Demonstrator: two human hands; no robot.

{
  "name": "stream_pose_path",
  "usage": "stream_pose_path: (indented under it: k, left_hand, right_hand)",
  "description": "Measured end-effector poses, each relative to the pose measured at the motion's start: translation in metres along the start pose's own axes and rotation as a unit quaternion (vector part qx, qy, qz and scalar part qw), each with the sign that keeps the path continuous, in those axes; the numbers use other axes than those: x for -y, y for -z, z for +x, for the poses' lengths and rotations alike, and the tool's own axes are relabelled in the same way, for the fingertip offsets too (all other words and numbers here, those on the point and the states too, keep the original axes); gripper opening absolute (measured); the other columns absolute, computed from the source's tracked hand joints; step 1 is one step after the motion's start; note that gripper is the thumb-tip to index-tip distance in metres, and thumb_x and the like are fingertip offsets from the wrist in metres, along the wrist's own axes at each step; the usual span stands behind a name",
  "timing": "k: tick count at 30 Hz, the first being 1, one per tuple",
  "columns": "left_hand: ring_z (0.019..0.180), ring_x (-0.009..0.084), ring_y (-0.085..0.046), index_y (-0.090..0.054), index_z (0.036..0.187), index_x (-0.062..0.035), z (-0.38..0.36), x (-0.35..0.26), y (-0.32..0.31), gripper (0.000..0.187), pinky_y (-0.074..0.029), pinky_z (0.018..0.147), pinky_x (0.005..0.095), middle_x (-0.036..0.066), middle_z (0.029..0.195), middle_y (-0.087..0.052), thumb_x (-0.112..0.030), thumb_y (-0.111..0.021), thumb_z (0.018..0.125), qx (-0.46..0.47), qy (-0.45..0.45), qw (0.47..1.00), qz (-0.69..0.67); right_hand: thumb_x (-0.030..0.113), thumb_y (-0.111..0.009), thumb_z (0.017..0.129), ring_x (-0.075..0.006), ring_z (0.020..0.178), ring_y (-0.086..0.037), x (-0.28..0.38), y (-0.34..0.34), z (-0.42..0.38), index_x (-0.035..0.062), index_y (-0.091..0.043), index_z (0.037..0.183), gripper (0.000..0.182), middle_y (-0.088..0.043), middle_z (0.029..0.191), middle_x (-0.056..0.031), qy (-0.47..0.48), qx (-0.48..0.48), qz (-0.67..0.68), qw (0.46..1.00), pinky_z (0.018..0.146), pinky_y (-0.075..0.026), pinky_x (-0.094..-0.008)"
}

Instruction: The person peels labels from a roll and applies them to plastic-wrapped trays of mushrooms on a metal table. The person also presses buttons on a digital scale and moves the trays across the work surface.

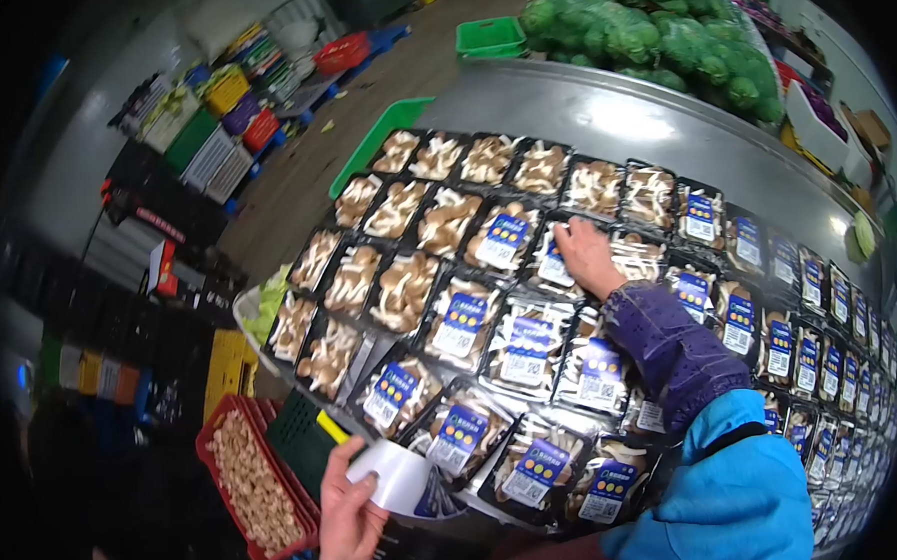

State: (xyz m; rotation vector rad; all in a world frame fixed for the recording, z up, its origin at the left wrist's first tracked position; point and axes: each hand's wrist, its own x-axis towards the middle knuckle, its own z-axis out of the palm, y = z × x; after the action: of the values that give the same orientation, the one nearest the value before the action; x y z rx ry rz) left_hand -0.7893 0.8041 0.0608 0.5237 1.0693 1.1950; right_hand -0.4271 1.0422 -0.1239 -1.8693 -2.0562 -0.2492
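Rows of black trays of brown mushrooms under clear wrap cover the metal table (601,103). Many bear blue and white labels, such as the one on a labelled tray (528,345); the trays at the upper left, such as an unlabelled tray (405,293), have none. My right hand (586,256), in a purple and blue sleeve, rests on a labelled tray (551,260) in the middle, fingers pressed down at its top. My left hand (350,509) is at the table's near edge, thumb and fingers round a white label roll (389,477).
Bagged green vegetables (658,33) are piled beyond the table, beside a green crate (490,38). A red basket of small pale brown pieces (249,489) stands below left. Stacked colourful crates (224,125) line the floor further left. Dark boxes are at the left.
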Motion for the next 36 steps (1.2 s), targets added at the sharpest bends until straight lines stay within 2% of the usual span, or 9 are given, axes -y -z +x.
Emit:
stream_pose_path:
  k: [3,6,10,13,16,22,26,33,36]
  left_hand:
    - [0.106,0.0315,-0.055,-0.036,0.127,-0.0022,-0.009,-0.028,-0.007,0.049,-0.045,0.093,0.0426,0.021,0.116,-0.052,0.001,-0.049,0.08,0.015,-0.031,0.999,-0.019]
    - [0.109,0.03,-0.052,-0.036,0.129,-0.0023,-0.009,-0.042,0.002,0.05,-0.042,0.095,0.0412,0.02,0.117,-0.051,0.002,-0.049,0.081,0.025,-0.05,0.997,-0.053]
    - [0.111,0.0291,-0.051,-0.037,0.128,-0.0029,-0.006,-0.058,0.025,0.044,-0.042,0.095,0.041,0.02,0.119,-0.05,-0.001,-0.046,0.085,0.068,-0.042,0.986,-0.145]
    - [0.113,0.0268,-0.05,-0.036,0.127,-0.0049,-0.01,-0.068,0.057,0.04,-0.043,0.095,0.0407,0.017,0.123,-0.048,-0.006,-0.045,0.089,0.064,-0.062,0.978,-0.187]
    - [0.111,0.019,-0.05,-0.038,0.127,-0.0094,-0.023,-0.056,0.071,0.035,-0.045,0.092,0.0339,0.01,0.12,-0.048,-0.011,-0.046,0.092,0.05,-0.132,0.988,-0.055]
    - [0.101,0.0154,-0.052,-0.029,0.133,-0.0052,-0.018,-0.042,0.094,0.052,-0.047,0.083,0.028,0.011,0.12,-0.046,0.006,-0.045,0.085,0.06,-0.126,0.989,0.046]
    - [0.109,0.0185,-0.045,-0.015,0.14,-0.002,-0.009,-0.041,0.088,0.069,-0.04,0.09,0.0266,0.014,0.134,-0.03,0.012,-0.041,0.078,0.083,-0.181,0.96,0.198]
    - [0.072,0.0075,-0.05,-0.028,0.137,-0.0037,0.014,-0.043,0.057,0.06,-0.038,0.059,0.0165,0.008,0.103,-0.053,0.009,-0.045,0.081,0.084,-0.204,0.905,0.363]
    - [0.1,0.0167,-0.054,-0.039,0.13,0.0014,0.016,-0.054,0.022,0.042,-0.043,0.085,0.0232,0.012,0.117,-0.054,-0.005,-0.049,0.09,0.096,-0.174,0.883,0.425]
  right_hand:
    - [0.012,-0.056,0.075,-0.0289,0.099,-0.049,0.01,0.004,-0.003,0.0068,-0.051,0.105,0.031,-0.05,0.108,-0.0146,0.037,-0.099,-0.132,0.986,0.072,-0.042,-0.041]
    - [0.02,-0.063,0.074,-0.0329,0.109,-0.048,0.086,0.069,-0.016,0.0056,-0.048,0.116,0.046,-0.046,0.121,-0.0157,0.118,0.032,0.206,0.971,0.088,-0.04,-0.0418]
    - [0.022,-0.067,0.076,-0.0247,0.118,-0.044,0.224,0.159,-0.077,0.0061,-0.044,0.123,0.055,-0.047,0.125,-0.0119,0.222,0.305,0.606,0.701,0.101,-0.033,-0.0345]
    - [0.019,-0.064,0.082,-0.0067,0.064,-0.044,0.285,0.176,-0.107,0.0018,-0.055,0.088,0.02,-0.048,0.066,0.0,0.136,0.343,0.687,0.627,0.059,-0.038,-0.0225]
    - [0.014,-0.066,0.081,-0.0032,0.05,-0.037,0.315,0.184,-0.115,0.0045,-0.052,0.081,0.017,-0.04,0.057,0.0053,0.023,0.371,0.713,0.594,0.046,-0.031,-0.0192]
    - [0.021,-0.073,0.065,-0.0277,0.084,-0.058,0.339,0.189,-0.113,0.0062,-0.055,0.104,0.046,-0.056,0.097,-0.0119,0.228,-0.022,0.469,0.853,0.069,-0.049,-0.0342]
    - [0.024,-0.069,0.069,-0.0255,0.089,-0.053,0.338,0.189,-0.111,0.0066,-0.056,0.097,0.035,-0.053,0.096,-0.007,0.279,-0.039,0.375,0.883,0.07,-0.042,-0.035]
    - [0.022,-0.07,0.066,-0.0249,0.086,-0.051,0.298,0.182,-0.093,0.0054,-0.054,0.093,0.036,-0.052,0.094,-0.0064,0.249,-0.044,0.413,0.875,0.07,-0.04,-0.0361]
    - [0.021,-0.069,0.067,-0.0253,0.086,-0.051,0.28,0.175,-0.087,0.0043,-0.053,0.091,0.033,-0.052,0.093,-0.007,0.232,-0.031,0.411,0.881,0.07,-0.04,-0.036]
